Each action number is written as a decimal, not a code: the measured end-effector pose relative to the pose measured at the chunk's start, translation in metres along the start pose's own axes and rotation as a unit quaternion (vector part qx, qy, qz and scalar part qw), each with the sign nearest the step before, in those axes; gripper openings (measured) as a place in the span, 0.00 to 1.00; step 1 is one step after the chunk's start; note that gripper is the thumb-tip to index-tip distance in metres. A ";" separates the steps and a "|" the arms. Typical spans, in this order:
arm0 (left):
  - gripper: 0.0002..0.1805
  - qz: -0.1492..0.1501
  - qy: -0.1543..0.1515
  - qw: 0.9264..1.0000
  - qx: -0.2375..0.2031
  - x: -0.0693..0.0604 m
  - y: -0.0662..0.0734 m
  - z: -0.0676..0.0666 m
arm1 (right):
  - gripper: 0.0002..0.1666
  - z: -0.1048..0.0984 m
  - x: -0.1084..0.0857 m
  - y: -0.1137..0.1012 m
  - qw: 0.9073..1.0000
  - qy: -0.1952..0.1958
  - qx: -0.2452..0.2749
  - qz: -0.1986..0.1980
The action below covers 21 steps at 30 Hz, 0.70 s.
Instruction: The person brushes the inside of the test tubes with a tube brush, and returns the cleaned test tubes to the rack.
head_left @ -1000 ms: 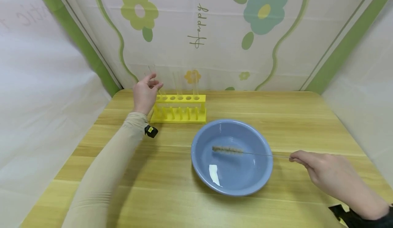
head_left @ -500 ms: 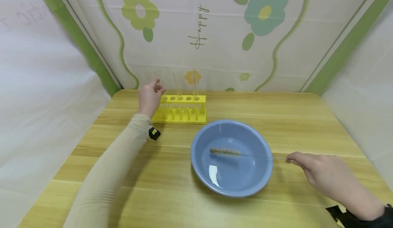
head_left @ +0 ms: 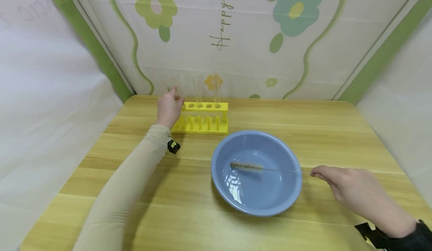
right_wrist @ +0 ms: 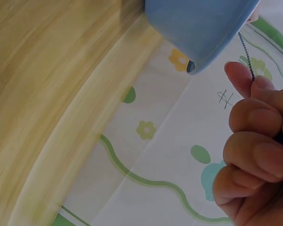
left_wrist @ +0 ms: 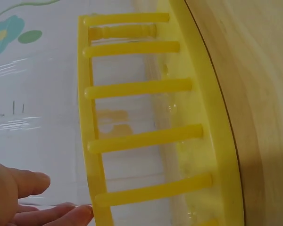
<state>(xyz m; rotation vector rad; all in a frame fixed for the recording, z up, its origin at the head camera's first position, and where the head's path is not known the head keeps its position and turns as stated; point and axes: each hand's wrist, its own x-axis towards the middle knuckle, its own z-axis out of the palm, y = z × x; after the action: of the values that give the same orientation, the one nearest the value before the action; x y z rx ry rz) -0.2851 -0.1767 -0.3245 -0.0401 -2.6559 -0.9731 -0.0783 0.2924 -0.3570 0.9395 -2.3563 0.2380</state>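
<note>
At the back left, my left hand is at the yellow test tube rack, its thumb and fingers around a clear glass test tube. The tube is faint and its lower part is hidden by the hand. In the left wrist view the fingertips are beside the rack's upper bar. My right hand pinches the thin wire handle of a test tube brush between thumb and forefinger, the other fingers curled in. The brush's bristles are over the inside of the blue basin.
Two more clear test tubes stand in the rack's right half, one of them a tube near the end. Another faint tube rises at the left. A printed cloth hangs behind the wooden table.
The tube at my left hand went from tilted to upright and lower, the hand moving right. My right hand shifted slightly left, taking the brush a little further over the basin.
</note>
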 end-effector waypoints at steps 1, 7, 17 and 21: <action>0.32 -0.001 -0.001 1.000 0.000 -0.001 0.000 0.000 | 0.32 0.001 0.001 0.000 1.000 -0.003 0.001 0.001; 0.36 -0.003 -0.020 1.000 0.014 -0.009 0.005 -0.004 | 0.33 0.004 0.003 -0.001 1.000 -0.006 -0.007 0.004; 0.36 0.045 -0.041 0.996 0.072 -0.036 0.014 -0.024 | 0.31 0.004 0.012 -0.008 0.999 0.021 -0.024 -0.029; 0.27 0.103 -0.042 0.989 0.100 -0.048 0.026 -0.026 | 0.30 0.002 0.014 -0.013 0.998 0.030 -0.026 -0.039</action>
<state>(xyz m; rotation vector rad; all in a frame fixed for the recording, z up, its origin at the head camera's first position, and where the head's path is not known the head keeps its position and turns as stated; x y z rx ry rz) -0.2289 -0.1688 -0.3038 -0.3094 -2.7452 -0.6495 -0.0786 0.2745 -0.3512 0.9845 -2.2551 0.1714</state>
